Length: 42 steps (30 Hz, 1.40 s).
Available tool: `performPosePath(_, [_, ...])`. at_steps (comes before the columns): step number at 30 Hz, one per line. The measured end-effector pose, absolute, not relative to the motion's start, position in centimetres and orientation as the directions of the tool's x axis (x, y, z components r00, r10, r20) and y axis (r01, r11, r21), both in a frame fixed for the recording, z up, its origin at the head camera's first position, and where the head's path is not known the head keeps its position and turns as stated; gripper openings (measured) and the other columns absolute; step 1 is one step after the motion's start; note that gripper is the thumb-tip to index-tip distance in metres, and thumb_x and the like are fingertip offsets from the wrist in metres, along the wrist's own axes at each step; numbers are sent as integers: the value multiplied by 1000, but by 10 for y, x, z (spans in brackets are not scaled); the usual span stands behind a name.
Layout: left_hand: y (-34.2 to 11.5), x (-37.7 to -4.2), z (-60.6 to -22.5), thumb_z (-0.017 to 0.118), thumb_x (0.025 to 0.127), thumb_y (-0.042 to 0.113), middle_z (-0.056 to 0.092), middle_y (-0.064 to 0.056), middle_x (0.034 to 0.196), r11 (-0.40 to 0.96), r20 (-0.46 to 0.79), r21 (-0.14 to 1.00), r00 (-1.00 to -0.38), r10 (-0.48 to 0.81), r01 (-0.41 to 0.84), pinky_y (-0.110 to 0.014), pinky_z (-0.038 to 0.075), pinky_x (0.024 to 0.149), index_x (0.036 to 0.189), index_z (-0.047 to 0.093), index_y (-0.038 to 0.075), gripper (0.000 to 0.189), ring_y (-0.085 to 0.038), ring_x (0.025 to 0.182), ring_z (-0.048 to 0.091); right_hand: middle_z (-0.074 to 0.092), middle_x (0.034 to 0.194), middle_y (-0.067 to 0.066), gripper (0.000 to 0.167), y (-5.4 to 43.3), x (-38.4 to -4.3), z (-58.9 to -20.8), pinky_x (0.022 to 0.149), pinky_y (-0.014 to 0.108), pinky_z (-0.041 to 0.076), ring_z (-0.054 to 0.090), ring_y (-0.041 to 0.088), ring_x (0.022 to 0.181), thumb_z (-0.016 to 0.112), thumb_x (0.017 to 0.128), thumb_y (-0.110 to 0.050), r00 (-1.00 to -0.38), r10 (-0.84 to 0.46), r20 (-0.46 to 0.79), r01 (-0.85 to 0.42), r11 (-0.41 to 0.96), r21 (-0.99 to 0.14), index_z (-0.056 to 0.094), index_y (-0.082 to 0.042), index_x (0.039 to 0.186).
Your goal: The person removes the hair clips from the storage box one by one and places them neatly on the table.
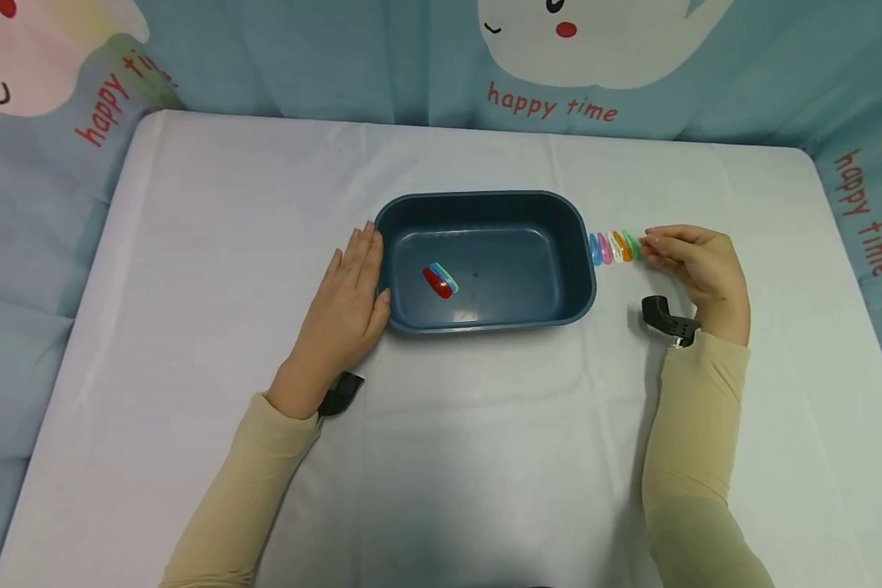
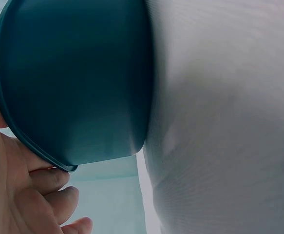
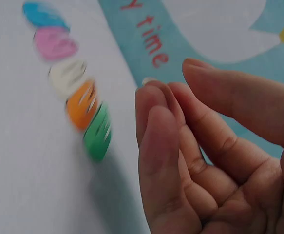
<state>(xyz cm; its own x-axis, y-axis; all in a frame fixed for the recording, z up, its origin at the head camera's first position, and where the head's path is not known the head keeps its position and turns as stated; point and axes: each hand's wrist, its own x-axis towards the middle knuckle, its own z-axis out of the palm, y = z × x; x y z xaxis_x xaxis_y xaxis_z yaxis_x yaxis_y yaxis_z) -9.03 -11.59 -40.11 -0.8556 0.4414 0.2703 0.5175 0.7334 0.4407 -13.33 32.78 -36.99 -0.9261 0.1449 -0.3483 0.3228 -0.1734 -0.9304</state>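
A dark blue plastic basin point(image 1: 514, 278) stands on the white-covered table. My left hand point(image 1: 341, 298) lies with straight fingers along its left end, fingertips at the rim. Inside the basin, a red hair clip point(image 1: 437, 283) lies against blue and light green ones point(image 1: 447, 276). Right of the basin runs a row of snap hair clips: blue point(image 3: 45, 16), pink point(image 3: 55, 44), white point(image 3: 67, 78), orange point(image 3: 82, 105) and green point(image 3: 98, 134). My right hand point(image 1: 698, 265) hovers beside the green end, fingers loosely bent, thumb apart, nothing visible between them.
Black wrist-camera mounts point(image 1: 341, 394) stick out beside both wrists. White cloth point(image 1: 470, 457) covers the table. A blue curtain point(image 1: 323, 57) with cartoon prints hangs behind its far edge and along the sides.
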Motion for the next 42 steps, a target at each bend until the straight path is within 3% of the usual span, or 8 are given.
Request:
performPosePath(7, [-116,-90,-401,40,95,19,14,-18,155,732,276,438,-853,443,522,-48,12,112,147,19,-7,61,-29,143,12,71,82,10,10,313,-132,-353,66,23,54,69,17,73,64,84,7,-963,66,-260,242,-197,-950,73,5,87])
performPosePath(17, [-117,-90,-400,39,95,21,13,-18,155,739,265,432,-856,444,517,-48,11,112,147,18,-7,62,-29,143,11,70,84,9,8,283,-127,-329,68,22,53,69,17,75,67,81,6,-986,59,-155,148,-108,-983,73,6,88])
performPosePath(24, [-117,-90,-399,41,95,18,14,-18,155,739,272,429,-854,443,519,-49,12,112,147,19,-8,62,-28,143,11,70,81,9,9,263,-125,-321,67,22,53,68,17,73,69,81,4,-996,-20,-89,89,-6,-996,71,8,89])
performPosePath(33, [-116,-89,-399,40,95,20,15,-19,155,745,267,420,-855,444,518,-49,12,112,147,19,-8,62,-28,143,11,71,81,5,8,236,-132,-321,69,21,53,67,15,72,69,82,1,-988,-133,-82,64,135,-989,71,5,89])
performPosePath(42, [-116,-90,-399,38,95,22,15,-19,155,749,266,415,-857,442,516,-49,13,112,147,19,-8,62,-30,142,13,71,83,0,13,205,-144,-320,73,24,51,67,15,77,69,85,-8,-971,-181,-156,85,346,-934,71,0,95])
